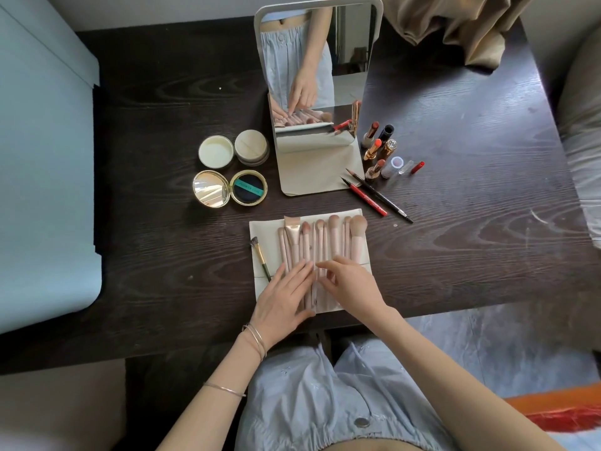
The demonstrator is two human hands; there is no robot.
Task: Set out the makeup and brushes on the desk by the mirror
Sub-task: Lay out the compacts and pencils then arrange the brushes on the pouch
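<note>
Near the front edge of the worktop (455, 125), at its middle, a cream brush pouch (263, 236) lay spread flat with a row of pink-handled brushes (320, 242) on it, bristles pointing toward the mirror (317, 76). One dark-handled angled brush (260, 257) lay apart on the pouch's left side. Both hands were on the brush handles: the left hand (284, 297) rested flat with its fingers straight across them, gripping nothing, while the right hand (349, 281) had its fingers loosely bent, the tips touching the handles; whether it pinched one could not be told. Most of the setting-out appeared done. Left of the mirror's base sat a powder jar (252, 147) with its lid (216, 151) beside it, and in front of these an open gold cushion compact (230, 188). Right of the base stood a cluster of lipsticks (377, 148), uncapped, with their small caps (403, 166) just beside them, and two pencils (374, 195) lay slantwise toward the front. By judgement, what remained was the evening-out of the brush row. Brushes looked clean, soft-tipped and of mixed sizes, several handles overlapping. Beige cloth (455, 24) lay bunched at the far right corner.
</note>
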